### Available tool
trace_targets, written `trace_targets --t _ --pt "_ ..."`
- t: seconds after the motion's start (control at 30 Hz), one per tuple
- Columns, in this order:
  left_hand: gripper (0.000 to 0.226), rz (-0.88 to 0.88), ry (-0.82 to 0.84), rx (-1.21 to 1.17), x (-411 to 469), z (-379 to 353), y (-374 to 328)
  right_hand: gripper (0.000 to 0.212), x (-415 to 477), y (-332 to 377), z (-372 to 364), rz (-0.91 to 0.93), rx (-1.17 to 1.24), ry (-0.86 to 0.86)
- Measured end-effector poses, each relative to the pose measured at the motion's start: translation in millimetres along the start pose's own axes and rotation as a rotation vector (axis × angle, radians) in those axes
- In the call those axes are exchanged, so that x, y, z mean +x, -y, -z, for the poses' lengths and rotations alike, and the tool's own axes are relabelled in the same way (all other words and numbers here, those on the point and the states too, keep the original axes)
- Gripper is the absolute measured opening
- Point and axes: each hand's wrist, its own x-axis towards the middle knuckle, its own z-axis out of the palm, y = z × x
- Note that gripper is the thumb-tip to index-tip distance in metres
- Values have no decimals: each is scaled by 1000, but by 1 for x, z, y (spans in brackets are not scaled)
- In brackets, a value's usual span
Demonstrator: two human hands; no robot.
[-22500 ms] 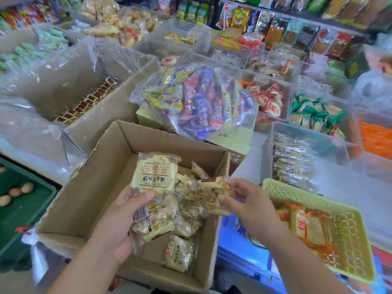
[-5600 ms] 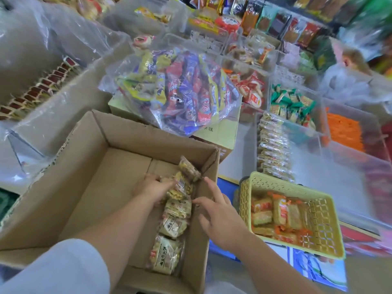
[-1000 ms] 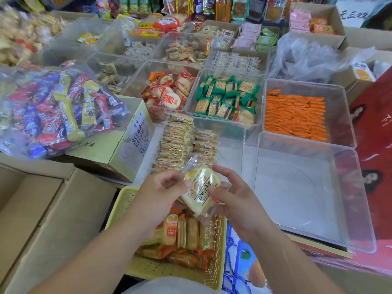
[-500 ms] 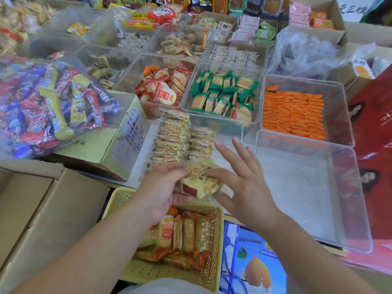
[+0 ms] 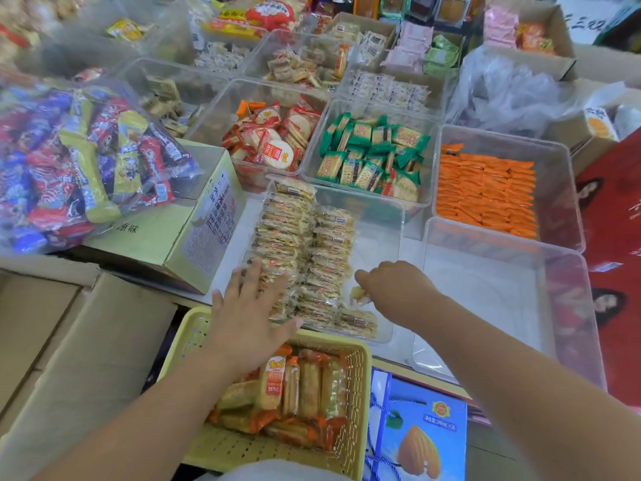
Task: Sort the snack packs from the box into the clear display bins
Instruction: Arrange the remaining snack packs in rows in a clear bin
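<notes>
You are wearing the wide-angle camera on your head; it is looking forward and down. It is sitting close over the nearest clear display bins (image 5: pixel 485 300), facing the farther rows behind them.

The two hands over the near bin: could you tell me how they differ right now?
The left hand rests flat, fingers spread, on the rows of packs; the right hand is curled round one pack. The left holds nothing; the right holds that pack beside the rows. Both reach over the same clear bin.
</notes>
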Motion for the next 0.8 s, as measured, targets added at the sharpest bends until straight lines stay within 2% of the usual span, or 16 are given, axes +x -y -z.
trace_targets --t 0.1,0.3,0.43,0.67,0.8 --pt "91 -12 -30 17 -1 -12 6 46 14 9 -13 -37 -57 119" --pt "90 -22 -66 15 0 -17 8 23 35 21 -29 -38 97 394" --pt "87 -27 -76 27 -1 -16 6 21 51 20 -32 28 86 548" --pt "86 -27 -71 13 -2 -15 5 27 65 24 -40 64 39 626" --pt "87 -21 -41 10 0 -15 5 20 59 31 -33 -48 132 617"
